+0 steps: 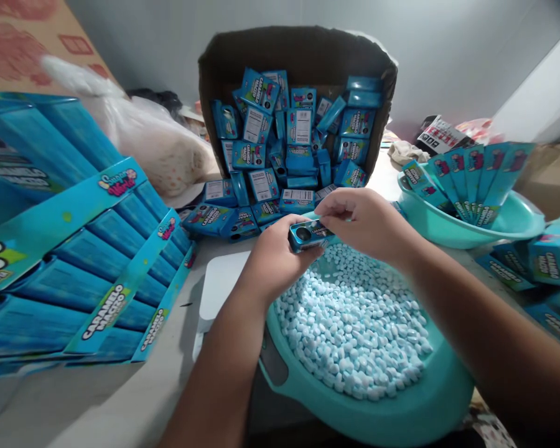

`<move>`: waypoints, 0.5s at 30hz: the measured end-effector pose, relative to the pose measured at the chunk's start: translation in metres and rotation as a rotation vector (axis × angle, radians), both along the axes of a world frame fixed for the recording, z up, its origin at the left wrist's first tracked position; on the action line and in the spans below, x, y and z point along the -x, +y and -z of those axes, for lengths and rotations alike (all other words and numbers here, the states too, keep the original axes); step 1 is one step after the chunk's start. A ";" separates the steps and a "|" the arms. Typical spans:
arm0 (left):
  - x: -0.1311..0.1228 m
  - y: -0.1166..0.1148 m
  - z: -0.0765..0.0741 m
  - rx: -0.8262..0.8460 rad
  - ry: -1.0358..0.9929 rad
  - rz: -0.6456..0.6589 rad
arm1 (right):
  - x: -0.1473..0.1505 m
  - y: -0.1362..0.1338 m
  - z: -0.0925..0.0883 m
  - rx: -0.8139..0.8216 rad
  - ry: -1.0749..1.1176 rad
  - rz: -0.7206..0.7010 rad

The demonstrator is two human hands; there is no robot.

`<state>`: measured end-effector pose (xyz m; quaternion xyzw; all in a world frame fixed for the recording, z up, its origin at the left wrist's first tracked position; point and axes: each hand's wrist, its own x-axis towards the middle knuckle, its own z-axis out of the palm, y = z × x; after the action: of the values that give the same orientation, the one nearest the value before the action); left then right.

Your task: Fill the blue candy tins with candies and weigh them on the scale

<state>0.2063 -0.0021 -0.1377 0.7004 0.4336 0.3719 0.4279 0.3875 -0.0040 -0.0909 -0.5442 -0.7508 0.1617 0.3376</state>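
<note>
Covering small box (pixel 310 235) partly: fingers (pixel 336 224)

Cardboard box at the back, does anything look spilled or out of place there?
Yes, somewhat: blue packs lie jumbled at all angles inside the cardboard box, and more lie loose on the table before it, as if they had spilled out.

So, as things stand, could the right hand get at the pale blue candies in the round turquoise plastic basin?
Probably yes: the candies lie uncovered near the right hand, though it is busy at the small blue box in the left hand.
</note>
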 end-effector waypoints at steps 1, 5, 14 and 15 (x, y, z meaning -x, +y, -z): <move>0.000 0.000 -0.001 0.001 0.006 0.007 | 0.002 -0.001 0.000 0.001 -0.012 -0.021; 0.000 0.000 -0.004 -0.035 0.068 -0.004 | 0.013 -0.007 0.001 -0.030 0.027 -0.128; 0.000 0.000 -0.003 -0.005 -0.002 -0.061 | -0.016 0.016 0.006 -0.057 -0.082 0.049; 0.000 0.000 -0.003 0.001 -0.007 -0.074 | -0.023 0.020 0.012 0.005 -0.168 0.048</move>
<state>0.2061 -0.0019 -0.1349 0.6823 0.4580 0.3899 0.4156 0.4107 0.0161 -0.1026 -0.5747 -0.7626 0.1092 0.2761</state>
